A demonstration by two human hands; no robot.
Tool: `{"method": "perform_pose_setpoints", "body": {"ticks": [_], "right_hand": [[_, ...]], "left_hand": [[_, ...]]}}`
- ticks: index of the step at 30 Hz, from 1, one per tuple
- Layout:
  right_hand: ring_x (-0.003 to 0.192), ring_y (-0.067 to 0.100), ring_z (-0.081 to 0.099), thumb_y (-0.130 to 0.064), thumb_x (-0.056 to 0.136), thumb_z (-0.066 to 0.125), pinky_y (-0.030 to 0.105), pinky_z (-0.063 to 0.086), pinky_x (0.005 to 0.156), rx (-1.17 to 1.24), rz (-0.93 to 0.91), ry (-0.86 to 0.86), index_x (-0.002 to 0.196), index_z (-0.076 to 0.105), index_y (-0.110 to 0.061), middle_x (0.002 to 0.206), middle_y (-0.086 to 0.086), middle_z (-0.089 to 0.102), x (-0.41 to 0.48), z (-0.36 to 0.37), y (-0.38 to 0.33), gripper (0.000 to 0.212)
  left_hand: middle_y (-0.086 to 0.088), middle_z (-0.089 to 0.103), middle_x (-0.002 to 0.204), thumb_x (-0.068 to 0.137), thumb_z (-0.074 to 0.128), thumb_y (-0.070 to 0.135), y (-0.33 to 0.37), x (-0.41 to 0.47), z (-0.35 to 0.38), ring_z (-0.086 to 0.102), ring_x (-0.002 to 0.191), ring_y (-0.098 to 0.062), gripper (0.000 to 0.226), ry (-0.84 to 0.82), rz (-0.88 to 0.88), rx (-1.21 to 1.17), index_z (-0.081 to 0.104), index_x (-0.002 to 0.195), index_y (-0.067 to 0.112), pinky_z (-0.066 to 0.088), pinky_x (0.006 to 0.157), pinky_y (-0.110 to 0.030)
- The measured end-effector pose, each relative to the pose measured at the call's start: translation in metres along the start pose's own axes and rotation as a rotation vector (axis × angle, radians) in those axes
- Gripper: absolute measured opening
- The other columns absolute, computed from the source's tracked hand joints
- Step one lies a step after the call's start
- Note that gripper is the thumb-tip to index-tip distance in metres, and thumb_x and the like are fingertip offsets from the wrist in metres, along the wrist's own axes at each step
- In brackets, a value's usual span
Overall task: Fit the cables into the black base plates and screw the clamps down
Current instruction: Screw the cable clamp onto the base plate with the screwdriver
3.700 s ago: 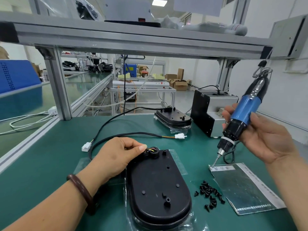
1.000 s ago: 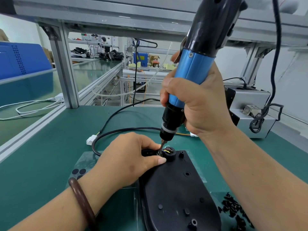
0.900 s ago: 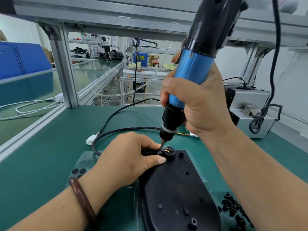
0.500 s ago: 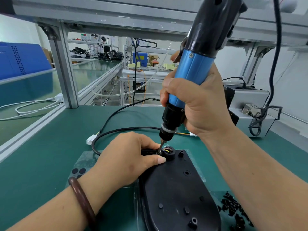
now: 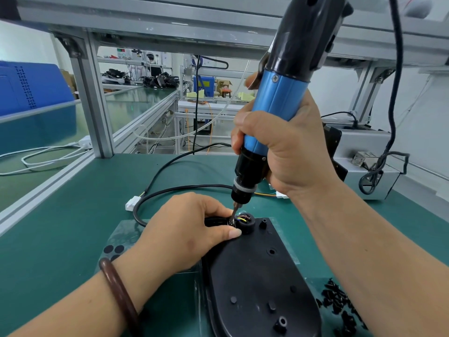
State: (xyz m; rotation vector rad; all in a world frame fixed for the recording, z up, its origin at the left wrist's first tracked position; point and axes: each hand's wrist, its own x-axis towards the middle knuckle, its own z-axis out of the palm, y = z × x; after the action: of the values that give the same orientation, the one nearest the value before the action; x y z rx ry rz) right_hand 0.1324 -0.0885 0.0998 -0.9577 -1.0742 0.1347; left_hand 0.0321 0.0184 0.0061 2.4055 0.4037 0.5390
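The black oval plastic base plate (image 5: 255, 276) lies at lower centre on the green table (image 5: 73, 227). The left hand (image 5: 187, 229) pinches the black cable clamp (image 5: 215, 221) steady at its upper end; the right hand (image 5: 286, 152) grips the blue-and-black electric screwdriver (image 5: 274, 110), bit seated there.

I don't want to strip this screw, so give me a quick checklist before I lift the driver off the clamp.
1. Screwdriver held firmly: ok; right hand wraps its barrel.
2. Bit on target: ok; tip meets the clamp.
3. Screw fully seated: cannot tell; hidden under the bit.
4. Clamp steadied: ok; left hand pinches it on the black base plate.
5. Cable under clamp: cannot tell; it disappears behind the left hand.
6. Spare screws close: ok; pile lies right of the plate.
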Motion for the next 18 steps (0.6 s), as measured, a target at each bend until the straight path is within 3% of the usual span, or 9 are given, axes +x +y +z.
{"method": "perform_pose_setpoints", "body": {"ticks": [6, 13, 18], "right_hand": [[0.047, 0.020, 0.052, 0.006, 0.071, 0.060, 0.030, 0.048, 0.052, -0.006, 0.005, -0.011, 0.096, 0.051, -0.010, 0.064, 0.002, 0.052, 0.0003, 0.0001, 0.0002, 0.030], [0.046, 0.019, 0.052, 0.006, 0.071, 0.060, 0.029, 0.047, 0.051, -0.006, -0.006, -0.018, 0.093, 0.051, -0.011, 0.067, 0.004, 0.050, 0.0006, 0.0009, 0.0009, 0.029], [0.046, 0.019, 0.052, 0.005, 0.070, 0.060, 0.028, 0.047, 0.050, 0.003, -0.005, -0.005, 0.091, 0.051, -0.011, 0.065, 0.003, 0.051, 0.0013, 0.0004, 0.0033, 0.028]], "left_hand": [[0.033, 0.065, 0.080, 0.064, 0.076, 0.057, 0.0005, 0.0002, 0.0000, 0.062, 0.081, 0.005, 0.022, -0.006, -0.002, 0.011, 0.058, 0.070, 0.068, 0.054, 0.080, -0.031], [0.032, 0.066, 0.081, 0.062, 0.077, 0.057, -0.0001, 0.0008, 0.0008, 0.062, 0.082, 0.005, 0.028, 0.008, -0.015, 0.003, 0.059, 0.082, 0.064, 0.053, 0.082, -0.031], [0.036, 0.063, 0.080, 0.063, 0.077, 0.057, 0.0015, 0.0003, 0.0003, 0.062, 0.081, 0.005, 0.026, -0.003, -0.012, 0.014, 0.056, 0.074, 0.069, 0.053, 0.081, -0.032]]}}
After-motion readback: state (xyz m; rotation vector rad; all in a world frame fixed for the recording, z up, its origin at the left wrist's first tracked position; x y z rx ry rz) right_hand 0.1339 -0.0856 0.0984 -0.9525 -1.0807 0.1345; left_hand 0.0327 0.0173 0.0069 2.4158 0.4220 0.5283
